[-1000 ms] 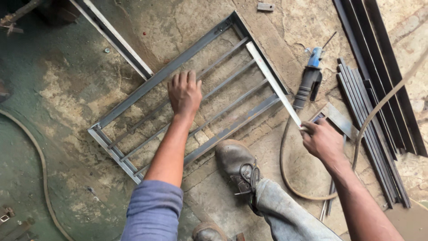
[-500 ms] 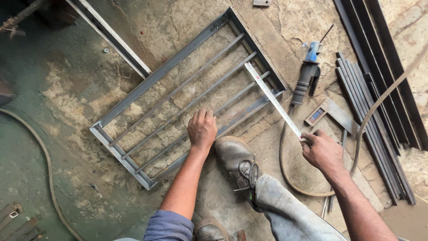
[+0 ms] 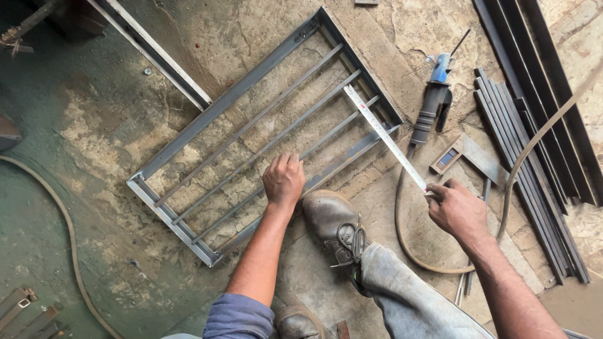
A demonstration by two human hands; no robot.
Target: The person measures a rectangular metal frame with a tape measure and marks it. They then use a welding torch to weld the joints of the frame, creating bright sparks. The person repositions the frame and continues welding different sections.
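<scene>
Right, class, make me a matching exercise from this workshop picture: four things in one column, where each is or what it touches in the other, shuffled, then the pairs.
Things:
1. left hand
2. right hand
3. welding torch
4. boot

Places:
A. lying on the floor past the frame's right end
B. gripping the steel rule
C. pressing on the metal frame
D. planted between the two hands

Pairs: 1-C, 2-B, 3-A, 4-D

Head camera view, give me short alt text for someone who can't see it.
Seen from above, a person's left hand presses on a rectangular metal frame with parallel bars lying on a concrete floor, while the right hand stretches a tape measure across its corner. A boot rests beside the frame.
</scene>
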